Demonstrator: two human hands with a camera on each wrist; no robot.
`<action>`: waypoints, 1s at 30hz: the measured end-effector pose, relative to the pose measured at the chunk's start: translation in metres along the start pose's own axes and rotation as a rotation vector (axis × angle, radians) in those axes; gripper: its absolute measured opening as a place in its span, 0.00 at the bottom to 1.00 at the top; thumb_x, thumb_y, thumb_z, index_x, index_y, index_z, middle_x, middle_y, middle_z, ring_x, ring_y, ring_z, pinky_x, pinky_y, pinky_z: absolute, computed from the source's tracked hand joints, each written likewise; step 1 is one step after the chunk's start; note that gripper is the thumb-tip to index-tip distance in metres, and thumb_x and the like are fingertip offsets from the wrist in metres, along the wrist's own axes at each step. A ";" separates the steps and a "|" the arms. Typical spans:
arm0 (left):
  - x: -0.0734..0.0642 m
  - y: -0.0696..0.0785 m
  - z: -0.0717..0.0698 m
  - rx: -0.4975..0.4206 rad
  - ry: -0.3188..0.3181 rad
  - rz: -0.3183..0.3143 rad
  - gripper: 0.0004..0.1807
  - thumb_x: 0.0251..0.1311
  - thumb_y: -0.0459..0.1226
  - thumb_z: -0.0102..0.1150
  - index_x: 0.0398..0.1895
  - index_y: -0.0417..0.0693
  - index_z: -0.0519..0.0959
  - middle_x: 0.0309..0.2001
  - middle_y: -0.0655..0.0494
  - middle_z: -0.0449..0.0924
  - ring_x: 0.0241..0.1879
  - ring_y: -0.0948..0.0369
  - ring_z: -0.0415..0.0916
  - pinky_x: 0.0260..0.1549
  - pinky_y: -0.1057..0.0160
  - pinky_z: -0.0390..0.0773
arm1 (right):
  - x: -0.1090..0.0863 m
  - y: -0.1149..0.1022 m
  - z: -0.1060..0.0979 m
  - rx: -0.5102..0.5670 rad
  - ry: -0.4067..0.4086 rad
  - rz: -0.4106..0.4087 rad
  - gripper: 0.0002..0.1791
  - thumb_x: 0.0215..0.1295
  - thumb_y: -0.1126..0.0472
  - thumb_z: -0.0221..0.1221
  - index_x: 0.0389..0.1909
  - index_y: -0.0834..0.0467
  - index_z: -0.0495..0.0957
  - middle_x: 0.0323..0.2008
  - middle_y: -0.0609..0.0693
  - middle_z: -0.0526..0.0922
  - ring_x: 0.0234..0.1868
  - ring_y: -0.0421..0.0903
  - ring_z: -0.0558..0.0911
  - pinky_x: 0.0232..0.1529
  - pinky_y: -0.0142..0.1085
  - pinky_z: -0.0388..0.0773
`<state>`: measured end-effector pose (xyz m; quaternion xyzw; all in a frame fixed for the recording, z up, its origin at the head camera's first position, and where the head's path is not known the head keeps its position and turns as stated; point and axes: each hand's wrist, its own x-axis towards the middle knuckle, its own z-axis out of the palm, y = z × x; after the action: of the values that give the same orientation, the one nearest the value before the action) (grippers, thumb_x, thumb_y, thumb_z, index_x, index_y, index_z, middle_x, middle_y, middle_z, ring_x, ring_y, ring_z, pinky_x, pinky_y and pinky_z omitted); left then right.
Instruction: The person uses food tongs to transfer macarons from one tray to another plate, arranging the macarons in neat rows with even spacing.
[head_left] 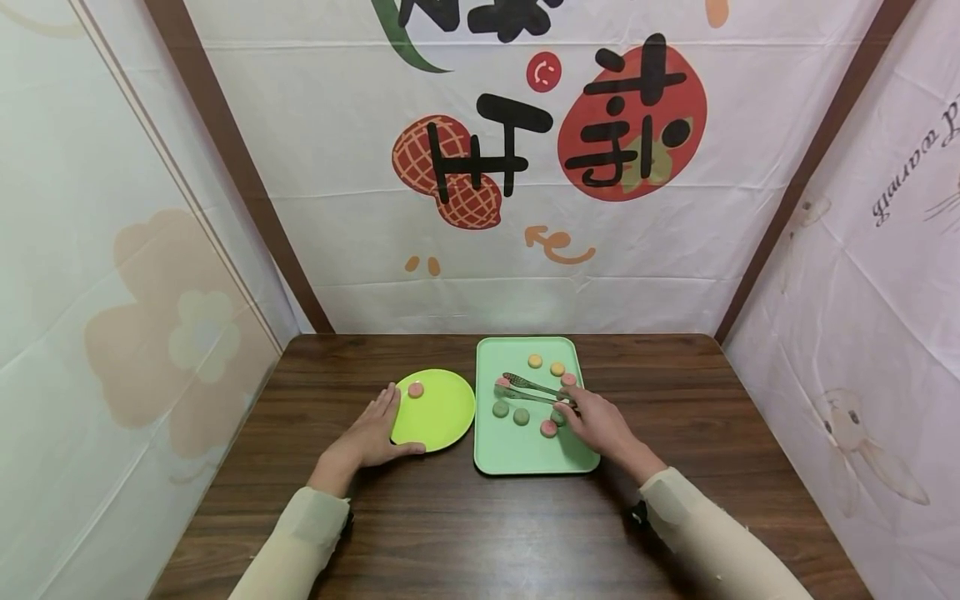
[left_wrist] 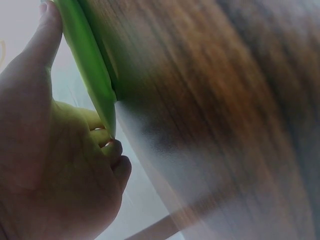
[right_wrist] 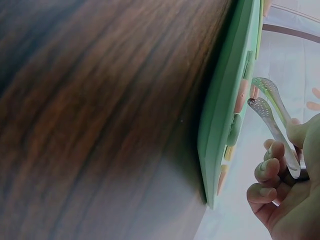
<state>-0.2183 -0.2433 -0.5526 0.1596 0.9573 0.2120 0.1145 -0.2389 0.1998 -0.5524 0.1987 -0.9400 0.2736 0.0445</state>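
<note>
My right hand [head_left: 600, 422] grips metal tongs [right_wrist: 272, 115] with perforated tips, held over the pale green tray [head_left: 491, 450]. The tongs' parted tips sit on either side of a pink macaron [head_left: 502, 382] near the tray's left side. Around it on the tray lie several more: a yellow macaron [head_left: 535, 361], a green macaron [head_left: 521, 416] and another pink macaron [head_left: 548, 428] among them. My left hand [head_left: 372, 435] rests against the yellow-green plate [head_left: 442, 421], fingers straight along its left rim and thumb at the near rim. One pink macaron [head_left: 416, 389] sits on that plate.
Plate and tray stand side by side on a dark wooden table [head_left: 480, 533], toward its far edge. Behind the table hangs a printed white curtain [head_left: 337, 275], with more printed cloth at both sides.
</note>
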 end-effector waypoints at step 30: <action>0.001 -0.002 0.003 0.012 0.005 -0.004 0.74 0.60 0.72 0.66 0.85 0.26 0.41 0.85 0.28 0.34 0.85 0.35 0.36 0.83 0.37 0.44 | 0.008 -0.014 0.005 0.068 0.002 -0.060 0.10 0.82 0.52 0.61 0.52 0.53 0.83 0.41 0.46 0.88 0.39 0.41 0.86 0.37 0.41 0.82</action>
<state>-0.2189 -0.2438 -0.5569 0.1579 0.9591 0.2065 0.1117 -0.2405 0.1834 -0.5476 0.2279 -0.9238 0.3041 0.0468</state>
